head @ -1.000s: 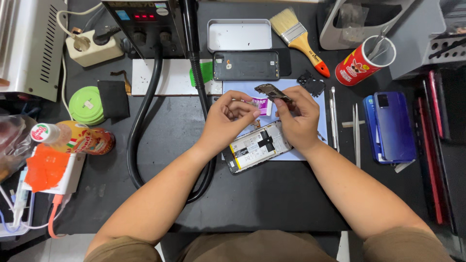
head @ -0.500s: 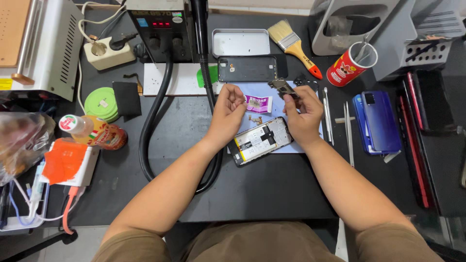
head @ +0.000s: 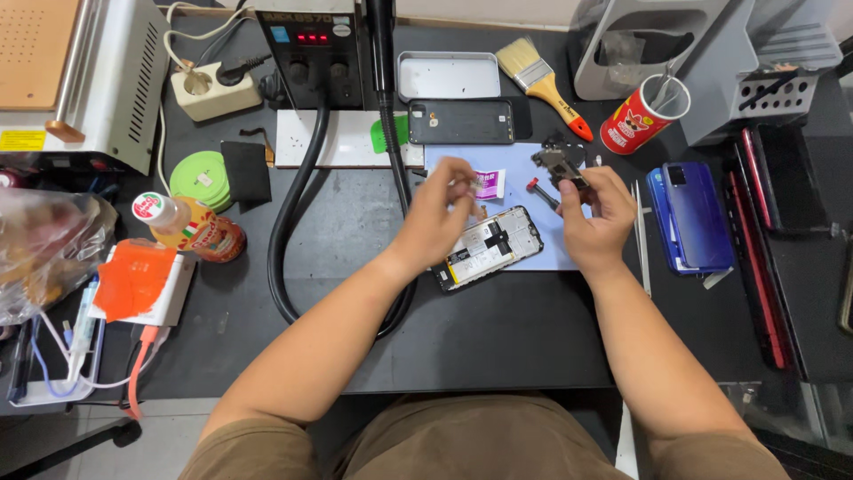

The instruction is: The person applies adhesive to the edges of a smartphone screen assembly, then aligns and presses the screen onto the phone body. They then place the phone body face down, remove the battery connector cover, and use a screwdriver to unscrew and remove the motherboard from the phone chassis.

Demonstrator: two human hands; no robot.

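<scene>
Dark tabletop carries an opened phone on a blue mat, above which the right hand pinches a small dark part while the left hand pinches something tiny; steady, low handling seems wise.

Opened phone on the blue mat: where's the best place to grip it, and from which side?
Judging by its pose, take the opened phone by its two long edges, near the middle, coming from above. It lies flat and slanted on the blue mat with its internals facing up, so the edges look like the safest grip. The left hand hovers over its upper end, so approach from the lower left end.
</scene>
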